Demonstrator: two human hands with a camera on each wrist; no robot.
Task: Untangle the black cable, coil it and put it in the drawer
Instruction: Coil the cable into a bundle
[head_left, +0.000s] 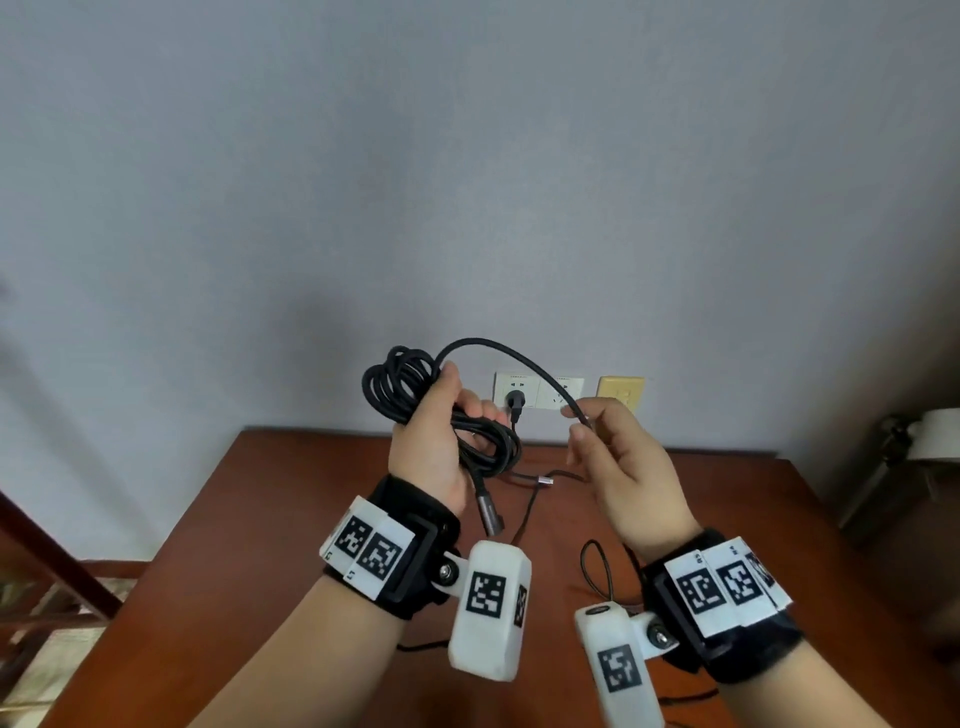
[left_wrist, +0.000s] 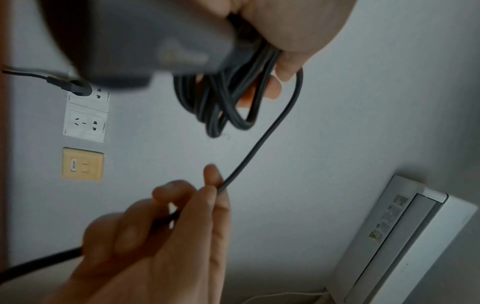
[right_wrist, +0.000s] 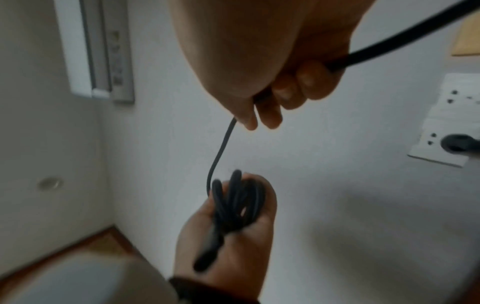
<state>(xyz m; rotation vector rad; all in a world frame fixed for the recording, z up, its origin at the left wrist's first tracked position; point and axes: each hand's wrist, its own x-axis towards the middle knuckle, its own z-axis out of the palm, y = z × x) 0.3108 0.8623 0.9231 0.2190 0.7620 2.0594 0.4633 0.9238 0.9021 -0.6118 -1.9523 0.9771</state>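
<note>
The left hand (head_left: 434, 447) clenches a bundle of loops of the thin black braided cable (head_left: 402, 387), whose free strand arcs to the right hand's (head_left: 626, 470) pinching fingertips (head_left: 575, 434).

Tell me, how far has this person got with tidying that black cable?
Several loops of the black cable already sit bundled in the left hand. In hand: the right hand pinches the free strand arching from the bundle, feeding the next loop. Left: more cable trails onto the table, and no drawer is in view.
</note>
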